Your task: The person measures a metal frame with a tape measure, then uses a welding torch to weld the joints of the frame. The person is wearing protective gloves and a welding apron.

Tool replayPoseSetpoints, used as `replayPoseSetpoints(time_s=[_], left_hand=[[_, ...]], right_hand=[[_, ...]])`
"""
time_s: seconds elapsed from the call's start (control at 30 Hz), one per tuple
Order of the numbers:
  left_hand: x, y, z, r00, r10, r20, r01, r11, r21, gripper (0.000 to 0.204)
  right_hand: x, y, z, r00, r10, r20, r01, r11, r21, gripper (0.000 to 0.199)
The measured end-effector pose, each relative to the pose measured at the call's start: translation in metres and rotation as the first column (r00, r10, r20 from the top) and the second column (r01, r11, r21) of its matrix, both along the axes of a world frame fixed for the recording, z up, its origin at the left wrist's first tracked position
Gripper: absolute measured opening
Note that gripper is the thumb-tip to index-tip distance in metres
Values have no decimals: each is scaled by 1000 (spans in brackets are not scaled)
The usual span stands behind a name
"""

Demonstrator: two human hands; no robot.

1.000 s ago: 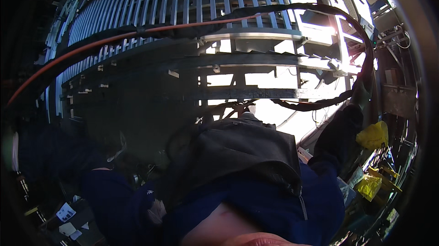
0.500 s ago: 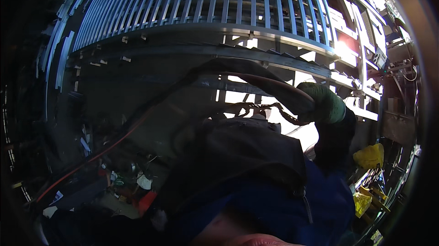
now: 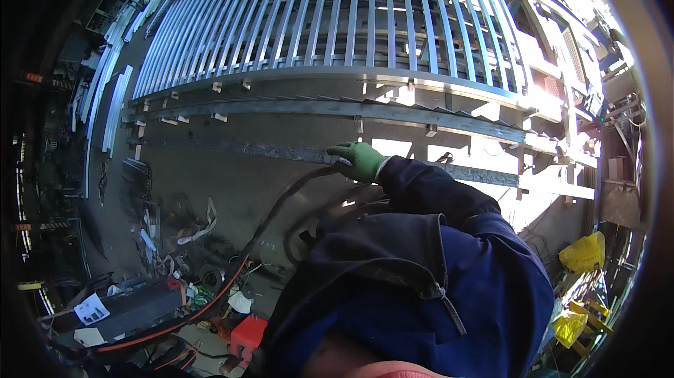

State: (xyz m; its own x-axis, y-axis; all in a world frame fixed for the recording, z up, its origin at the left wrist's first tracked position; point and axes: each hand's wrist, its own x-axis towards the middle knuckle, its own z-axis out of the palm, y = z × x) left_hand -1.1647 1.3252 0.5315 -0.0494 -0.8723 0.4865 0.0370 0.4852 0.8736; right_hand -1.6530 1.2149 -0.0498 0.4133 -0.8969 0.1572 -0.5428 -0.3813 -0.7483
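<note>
A right hand point(image 3: 361, 159) in a green glove is seen at mid-frame, closed around the upper end of a dark hose point(image 3: 281, 206); the fingers are wrapped over it. The hose is seen to run down and to the left from the grip, changing to an orange-red length near the cluttered floor point(image 3: 210, 223) at lower left, where a red box point(image 3: 247, 332) and scraps of paper lie. The left hand is not in view; only the dark blue jacket point(image 3: 435, 287) fills the lower centre.

Compared with half a second ago, the gloved hand is found further left and lower in the picture — then it was raised at the right, against the bright opening; the hose, then arched across the frame above the jacket, is now drawn down along the left of the body. The grey metal grating point(image 3: 337, 20) is shown fuller and higher in the view; the steel beam point(image 3: 316, 107) beneath it lies just beyond the hand. Yellow bags point(image 3: 581, 251) remain at the right edge.
</note>
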Motion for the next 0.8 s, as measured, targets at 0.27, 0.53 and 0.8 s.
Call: replayPoseSetpoints(time_s=[0.27, 0.53, 0.8], left_hand=[[-57, -117, 28, 954, -263, 145, 236, 955, 178, 50], [-224, -372, 66, 736, -658, 160, 606, 746, 277, 58], [-619, -429, -34, 442, -735, 515, 636, 661, 397, 49]], right_hand=[[-201, -20, -26, 708, -695, 123, 704, 683, -194, 43], [-357, 6, -62, 319, -940, 125, 907, 264, -327, 42], [-396, -3, -61, 177, -979, 98, 922, 130, -365, 40]])
